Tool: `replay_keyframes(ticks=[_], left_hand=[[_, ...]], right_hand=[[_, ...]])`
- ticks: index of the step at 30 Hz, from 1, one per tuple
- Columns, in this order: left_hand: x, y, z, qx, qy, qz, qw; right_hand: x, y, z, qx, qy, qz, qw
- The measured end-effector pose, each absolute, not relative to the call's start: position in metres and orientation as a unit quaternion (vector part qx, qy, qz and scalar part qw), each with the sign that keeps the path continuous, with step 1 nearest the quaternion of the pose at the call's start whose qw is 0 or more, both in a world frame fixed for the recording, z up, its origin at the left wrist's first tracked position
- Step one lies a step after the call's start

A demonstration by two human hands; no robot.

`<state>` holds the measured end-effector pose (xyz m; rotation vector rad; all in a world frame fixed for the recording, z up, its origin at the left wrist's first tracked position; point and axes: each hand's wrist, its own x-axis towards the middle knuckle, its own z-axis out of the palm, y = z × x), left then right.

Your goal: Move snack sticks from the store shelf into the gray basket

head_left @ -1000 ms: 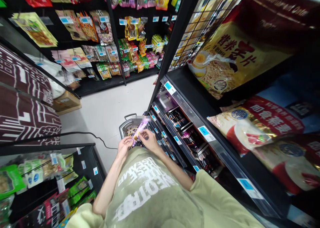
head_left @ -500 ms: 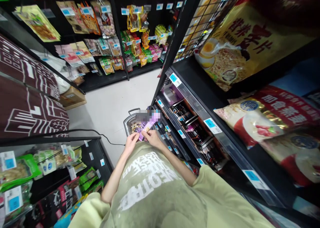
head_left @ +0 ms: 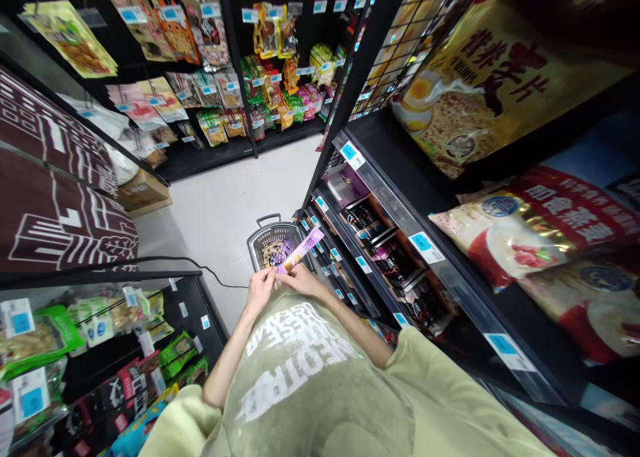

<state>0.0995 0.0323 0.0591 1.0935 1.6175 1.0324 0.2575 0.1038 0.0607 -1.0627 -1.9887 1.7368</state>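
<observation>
A long, slim purple packet (head_left: 303, 247) points up and to the right in front of my body. Around its lower end, the fingers of my right hand (head_left: 303, 281) are closed. My left hand (head_left: 260, 290) pinches at that same end, its fingertips meeting those of the right. Just beyond the hands is a dark grey shopping basket (head_left: 254, 239) with a handle, holding purple and pale packets (head_left: 276, 250). My forearms partly hide its near side.
Shelves (head_left: 425, 247) with oat bags (head_left: 520, 223) rise close on my right. Hanging snack bags (head_left: 207, 33) line the far rack. More snacks fill the lower left shelf (head_left: 180, 310). A cardboard box (head_left: 145, 193) sits on the floor, and a black cord (head_left: 205, 270) runs from the left.
My hands have come closer together at the packet's lower end. The packet has shifted slightly, and more of the basket's inside shows.
</observation>
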Motion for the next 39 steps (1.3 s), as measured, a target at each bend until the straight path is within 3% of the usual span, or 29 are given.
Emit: replay_keyframes(ticks=[5,19,39], left_hand=[[0.098,0.034,0.066,0.46,0.659,0.423,0.418],[0.097,0.029,0.046,0.422,0.607,0.46,0.492],[0.098,0.034,0.057,0.461,0.657,0.413,0.431]], right_hand=[[0.254,0.1,0.066,-0.373,-0.686,0.598,0.178],[0.256,0.111,0.074,-0.291,-0.7,0.63,0.168],[0.259,0.11,0.057,-0.382,-0.666,0.622,0.156]])
